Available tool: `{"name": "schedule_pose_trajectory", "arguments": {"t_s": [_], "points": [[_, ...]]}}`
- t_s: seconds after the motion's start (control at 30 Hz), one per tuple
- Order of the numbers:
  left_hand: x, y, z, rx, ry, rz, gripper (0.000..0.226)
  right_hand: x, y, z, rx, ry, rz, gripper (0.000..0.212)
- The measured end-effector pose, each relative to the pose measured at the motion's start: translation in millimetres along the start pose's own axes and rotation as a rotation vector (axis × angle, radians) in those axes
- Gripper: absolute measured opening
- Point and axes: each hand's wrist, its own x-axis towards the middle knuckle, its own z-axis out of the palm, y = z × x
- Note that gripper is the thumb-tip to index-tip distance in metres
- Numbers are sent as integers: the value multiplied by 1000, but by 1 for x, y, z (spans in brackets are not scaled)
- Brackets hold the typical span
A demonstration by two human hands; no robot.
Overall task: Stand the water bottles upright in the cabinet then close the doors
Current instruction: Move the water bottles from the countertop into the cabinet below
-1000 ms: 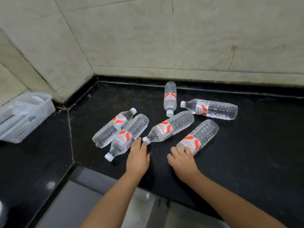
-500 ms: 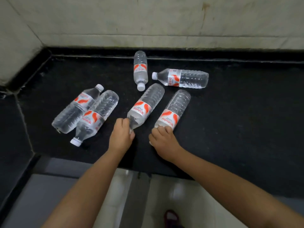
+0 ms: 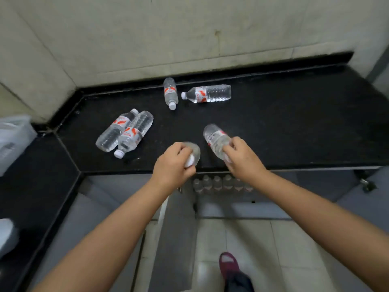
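Note:
My left hand (image 3: 171, 165) grips a clear water bottle (image 3: 193, 153) by its neck, lifted near the counter's front edge. In my right hand (image 3: 242, 160) is a second bottle (image 3: 214, 137), held at the cap end with its base tilted up and away. Two bottles (image 3: 124, 131) lie side by side at the left of the black counter (image 3: 294, 127). Two more lie near the back wall, one (image 3: 170, 92) pointing toward me and one (image 3: 208, 93) lying crosswise. Below the counter edge the open cabinet (image 3: 242, 199) shows a row of upright bottles (image 3: 219, 183).
A white plastic basket (image 3: 12, 142) sits on the counter's left wing. A grey cabinet door (image 3: 174, 228) hangs open between my arms. A dark red shoe (image 3: 228, 263) rests on the tiled floor below. Tiled walls close the back and left.
Both hands closed on the two nearest bottles and lifted them off the counter. The view tipped down, showing the open cabinet and the floor.

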Motion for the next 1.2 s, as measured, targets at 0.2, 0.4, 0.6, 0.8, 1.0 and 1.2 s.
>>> {"name": "schedule_pose_trajectory", "arguments": {"t_s": [0.2,0.4,0.6,0.8,1.0,1.2], "points": [[-24,68,-32,-84,-107,-379,11,-61,5,-105,34,-119,105,35],[-64,129,-4,-225,-320,-402,28,-117,10,-121,-100,-658,59,28],[-52,172,58,-229,-592,-361,28,-186,64,-74,-101,-851,81,29],[-26,194,153,-110,-845,-428,38,-203,136,-25,-10,-844,89,37],[-6,189,256,-111,-918,-509,40,-188,209,44,38,-811,287,33],[-12,152,400,-84,-890,-389,38,-187,288,172,17,-756,418,22]]}}
